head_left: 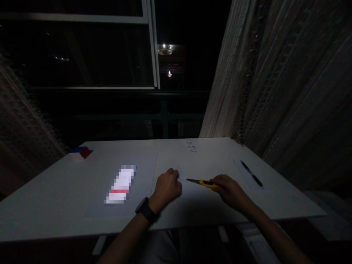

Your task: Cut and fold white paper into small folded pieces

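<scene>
My right hand (230,190) is closed around the yellow and black handle of a utility knife (206,183). Its dark blade is extended and points left, toward my left hand (166,187). That hand, with a black watch (145,209) on the wrist, has its fingers curled together over the white table (209,156). Something pale and faint shows by its fingertips, too dim to name. A short gap separates the blade tip from the left fingers.
A bright pixelated rectangle (121,185) lies on a white sheet (147,176) at left. A blue, red and white cube (80,153) sits at the far left. Small dark-marked pieces (191,146) lie near the back edge. A black pen (251,173) rests at right. Curtains (222,80) flank the table.
</scene>
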Demonstrator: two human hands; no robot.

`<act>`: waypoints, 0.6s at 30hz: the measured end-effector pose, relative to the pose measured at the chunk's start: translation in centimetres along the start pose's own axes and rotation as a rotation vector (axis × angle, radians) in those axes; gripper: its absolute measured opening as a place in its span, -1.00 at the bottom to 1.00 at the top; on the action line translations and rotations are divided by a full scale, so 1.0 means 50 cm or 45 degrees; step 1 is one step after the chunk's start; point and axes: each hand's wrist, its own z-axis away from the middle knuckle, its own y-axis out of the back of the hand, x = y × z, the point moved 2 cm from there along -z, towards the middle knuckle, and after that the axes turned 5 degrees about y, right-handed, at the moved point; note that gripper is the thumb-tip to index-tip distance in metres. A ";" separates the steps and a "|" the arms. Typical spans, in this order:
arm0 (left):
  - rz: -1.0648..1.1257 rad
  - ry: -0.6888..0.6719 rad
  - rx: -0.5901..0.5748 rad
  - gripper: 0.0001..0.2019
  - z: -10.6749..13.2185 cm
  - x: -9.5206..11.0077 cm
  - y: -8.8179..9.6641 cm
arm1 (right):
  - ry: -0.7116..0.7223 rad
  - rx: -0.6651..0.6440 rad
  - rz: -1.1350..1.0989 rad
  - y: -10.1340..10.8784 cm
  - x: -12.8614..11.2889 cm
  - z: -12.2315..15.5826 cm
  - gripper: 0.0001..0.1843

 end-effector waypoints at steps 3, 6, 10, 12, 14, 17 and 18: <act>-0.044 0.014 -0.017 -0.79 0.014 0.006 0.000 | 0.008 -0.026 -0.021 0.009 -0.003 0.006 -0.72; -0.047 0.070 -0.010 -0.78 0.017 0.004 0.003 | 0.006 -0.062 -0.043 0.015 -0.004 0.011 -0.74; -0.075 0.141 -0.040 -0.77 0.017 0.003 0.005 | 0.013 -0.080 -0.072 0.015 0.003 0.014 -0.77; -0.093 0.141 -0.057 -0.76 0.019 0.007 0.005 | 0.015 -0.057 -0.073 0.013 0.011 0.015 -0.77; -0.127 0.137 -0.039 -0.74 0.023 0.017 0.005 | 0.017 -0.037 -0.067 0.009 0.018 0.015 -0.77; -0.144 0.037 0.049 -0.64 0.027 0.040 0.005 | 0.012 -0.021 -0.051 0.005 0.024 0.015 -0.77; -0.120 -0.051 0.075 -0.61 0.027 0.050 0.004 | 0.012 -0.023 -0.046 0.005 0.024 0.015 -0.77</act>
